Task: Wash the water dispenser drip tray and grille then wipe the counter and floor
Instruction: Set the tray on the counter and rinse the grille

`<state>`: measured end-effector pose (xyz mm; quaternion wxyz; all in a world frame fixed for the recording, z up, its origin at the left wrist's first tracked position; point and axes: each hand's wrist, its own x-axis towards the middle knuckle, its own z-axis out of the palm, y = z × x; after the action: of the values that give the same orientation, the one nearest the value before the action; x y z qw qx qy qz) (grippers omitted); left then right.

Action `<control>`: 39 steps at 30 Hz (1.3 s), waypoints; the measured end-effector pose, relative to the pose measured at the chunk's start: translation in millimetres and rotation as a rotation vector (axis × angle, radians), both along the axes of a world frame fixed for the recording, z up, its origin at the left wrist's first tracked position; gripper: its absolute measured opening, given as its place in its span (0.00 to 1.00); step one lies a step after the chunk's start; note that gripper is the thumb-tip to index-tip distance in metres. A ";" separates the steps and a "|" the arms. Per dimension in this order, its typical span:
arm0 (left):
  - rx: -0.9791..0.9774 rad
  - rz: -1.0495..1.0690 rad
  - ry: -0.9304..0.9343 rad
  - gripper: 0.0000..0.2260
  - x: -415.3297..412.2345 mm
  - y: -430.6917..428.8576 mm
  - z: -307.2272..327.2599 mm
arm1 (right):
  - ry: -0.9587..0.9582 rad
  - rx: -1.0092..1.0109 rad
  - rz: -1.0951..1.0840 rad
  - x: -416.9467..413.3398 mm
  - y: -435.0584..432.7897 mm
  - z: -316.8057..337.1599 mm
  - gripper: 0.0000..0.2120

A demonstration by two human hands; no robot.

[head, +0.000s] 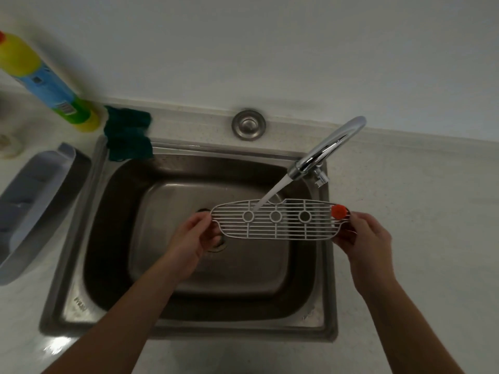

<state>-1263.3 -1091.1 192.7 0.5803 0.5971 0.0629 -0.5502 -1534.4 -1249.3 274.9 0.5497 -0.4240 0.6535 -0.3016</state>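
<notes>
Two forearms were seen reaching in from the near edge of the table (pixel 421 238), with the grille (pixel 275 221) held level between them over the sink (pixel 78 300). The grille's left end was pinched by the left hand (pixel 193 238) and its right end by the right hand (pixel 370 238), beside a red float (pixel 339 211). Each grip was narrow, taken by fingertips on thin wire. Water (pixel 272 195) from the faucet (pixel 329 147) was striking the grille's left part. A slip on the wet wire could be expected to drop the grille into the basin, and spray could be thrown onto the table. The drip tray (pixel 35 201) lay on the table beside the sink's left edge.
</notes>
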 end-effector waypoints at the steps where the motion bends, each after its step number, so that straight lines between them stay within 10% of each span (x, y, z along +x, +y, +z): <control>1: 0.034 -0.023 -0.077 0.07 7.5 4.2 1.1 | -0.003 0.008 0.032 5.6 -0.4 -2.0 0.11; 30: 0.025 0.085 -0.164 0.07 111.7 63.6 31.2 | -0.082 0.025 0.388 115.3 -0.5 -3.8 0.07; 39: -0.034 -0.052 -0.570 0.12 98.8 69.8 64.9 | 0.471 -0.151 0.643 94.2 -15.2 -27.4 0.16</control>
<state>-1164.5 -1021.2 257.6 0.5703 0.7193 -0.1273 -0.3756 -1440.2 -1264.5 247.6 0.4185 -0.7036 0.5716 -0.0559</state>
